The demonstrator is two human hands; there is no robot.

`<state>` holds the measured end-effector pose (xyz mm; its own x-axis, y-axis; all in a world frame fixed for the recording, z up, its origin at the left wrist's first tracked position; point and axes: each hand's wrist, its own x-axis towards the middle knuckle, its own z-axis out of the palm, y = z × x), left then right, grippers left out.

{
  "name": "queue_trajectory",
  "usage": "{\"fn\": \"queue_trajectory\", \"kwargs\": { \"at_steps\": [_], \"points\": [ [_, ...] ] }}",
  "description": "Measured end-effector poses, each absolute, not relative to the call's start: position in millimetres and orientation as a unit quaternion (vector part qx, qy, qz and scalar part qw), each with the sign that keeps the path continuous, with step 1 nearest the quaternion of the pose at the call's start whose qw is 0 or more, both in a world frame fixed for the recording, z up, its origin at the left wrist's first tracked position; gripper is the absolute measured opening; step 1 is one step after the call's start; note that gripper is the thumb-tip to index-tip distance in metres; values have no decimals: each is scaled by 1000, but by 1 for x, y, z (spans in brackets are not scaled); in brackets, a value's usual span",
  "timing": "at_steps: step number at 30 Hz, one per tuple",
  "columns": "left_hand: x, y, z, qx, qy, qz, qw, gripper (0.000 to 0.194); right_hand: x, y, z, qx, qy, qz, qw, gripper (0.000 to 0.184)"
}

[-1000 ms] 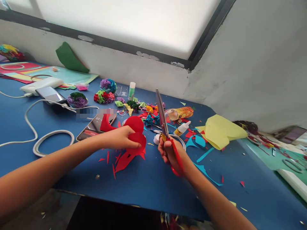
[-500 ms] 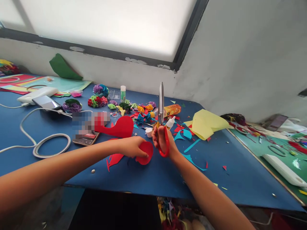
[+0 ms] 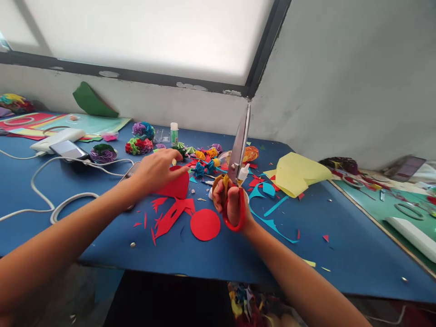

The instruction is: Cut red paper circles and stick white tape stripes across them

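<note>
My right hand [image 3: 231,202] grips scissors [image 3: 239,143] with red and yellow handles, the blades pointing up and nearly closed. Over a larger piece of red paper [image 3: 179,184] is my left hand [image 3: 158,168], its thumb apart from the fingers and nothing held between them. Whether its fingertips touch that paper I cannot tell. Flat on the table lies a round red paper disc [image 3: 205,225], just left of the scissors' handles. Beside the disc are red paper offcuts [image 3: 170,217]. A phone [image 3: 132,171] is mostly hidden behind my left forearm.
The blue table [image 3: 272,263] carries blue paper scraps [image 3: 269,190], yellow paper [image 3: 296,175], a white glue bottle [image 3: 243,173] and a glue stick [image 3: 174,133]. Paper flowers [image 3: 139,145] stand toward the back. A white cable [image 3: 37,190] curls at the left.
My left hand has let go of the red disc, now flat on the table, and moved up and left over the larger red paper. The scissors have tilted slightly to the right.
</note>
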<state>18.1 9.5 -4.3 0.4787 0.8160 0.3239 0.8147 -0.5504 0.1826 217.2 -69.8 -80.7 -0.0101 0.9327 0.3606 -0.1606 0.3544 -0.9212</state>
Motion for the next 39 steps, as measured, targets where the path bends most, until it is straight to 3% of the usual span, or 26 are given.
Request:
{"fn": "queue_trajectory", "kwargs": {
  "at_steps": [4,7,10,12,16,21,24,29,35,39],
  "points": [
    [-7,37,-3,835,494,176,166,62,215,-75,-78,-325,-568,437,616,54],
    [-10,43,-3,828,468,124,283,49,215,-77,-77,-320,-579,434,612,51],
    [-6,39,3,832,433,120,325,33,215,-78,-78,-325,-582,431,608,52],
    [-3,36,8,818,419,176,351,26,215,-77,-78,-331,-580,431,607,54],
    [4,25,15,686,402,434,423,16,214,-80,-73,-340,-582,440,593,60],
    [12,8,13,526,362,557,531,32,211,-88,-63,-360,-623,449,530,68],
    [14,0,8,471,336,599,554,38,209,-89,-63,-377,-657,454,469,71],
    [17,-12,3,428,317,619,577,29,205,-87,-69,-464,-665,437,390,75],
    [18,-18,-4,403,335,634,569,28,211,-85,-73,-494,-673,426,349,77],
    [15,-18,-3,417,311,656,547,24,213,-85,-75,-507,-669,437,321,69]
  ]
}}
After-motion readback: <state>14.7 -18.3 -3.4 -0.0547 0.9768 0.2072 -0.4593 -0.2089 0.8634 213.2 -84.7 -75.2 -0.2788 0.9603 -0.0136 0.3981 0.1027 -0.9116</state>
